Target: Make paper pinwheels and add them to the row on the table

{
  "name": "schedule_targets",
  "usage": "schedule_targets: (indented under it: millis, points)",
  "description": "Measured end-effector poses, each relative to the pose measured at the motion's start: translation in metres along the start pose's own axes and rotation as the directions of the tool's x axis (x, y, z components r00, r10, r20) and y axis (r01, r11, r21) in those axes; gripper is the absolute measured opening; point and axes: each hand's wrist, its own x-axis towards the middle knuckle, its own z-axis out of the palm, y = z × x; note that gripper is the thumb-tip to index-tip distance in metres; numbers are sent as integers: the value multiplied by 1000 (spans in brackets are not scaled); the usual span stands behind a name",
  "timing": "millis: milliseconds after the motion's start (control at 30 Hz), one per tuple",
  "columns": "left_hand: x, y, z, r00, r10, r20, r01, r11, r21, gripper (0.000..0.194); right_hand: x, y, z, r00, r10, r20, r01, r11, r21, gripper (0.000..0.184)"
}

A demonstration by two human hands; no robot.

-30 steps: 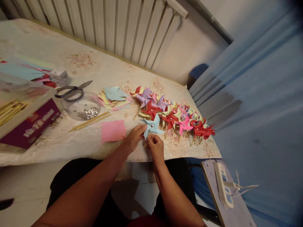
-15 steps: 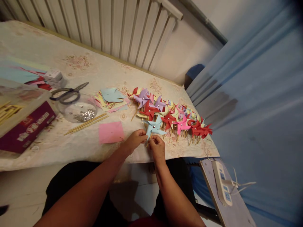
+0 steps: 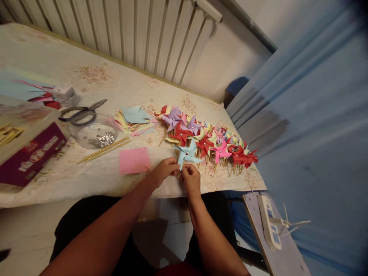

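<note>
Left hand (image 3: 166, 170) is lowered beside blue pinwheel (image 3: 187, 153) | its stick (image 3: 183, 163) is pinched between closed fingers, right hand (image 3: 192, 179) likewise | paper probably light, creasable; best held by stick

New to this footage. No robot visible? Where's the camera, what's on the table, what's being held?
Right, no robot: these are a person's bare hands. The view comes from one camera worn on the head, looking forward and down.

The left hand and right hand together hold a light-blue pinwheel, fingertips meeting just below its blades; the fingers hide the exact grip.

On the floral tablecloth, from left to right: a purple-fronted box of sticks, scissors beside a clear dish of small metal pieces, loose sticks, a stack of coloured paper, a pink sheet and many pinwheels.
</note>
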Motion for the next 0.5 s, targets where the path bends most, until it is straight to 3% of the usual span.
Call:
schedule_targets:
  millis: [167, 333, 500]
  points:
    - [-4, 4, 3, 999, -31, -18, 33, 995, 89, 21, 0, -4, -2, 1000, 14, -12, -14, 999, 40, 12]
    - [-6, 1, 6, 993, -103, 61, 87, 970, 227, 16, 1, -10, -4, 1000, 6, -13, -5, 992, 127, 11]
    - [-3, -3, 6, 995, -54, 84, 36, 978, 203, 11, 1, -17, -2, 1000, 11, -20, -7, 981, 193, 12]
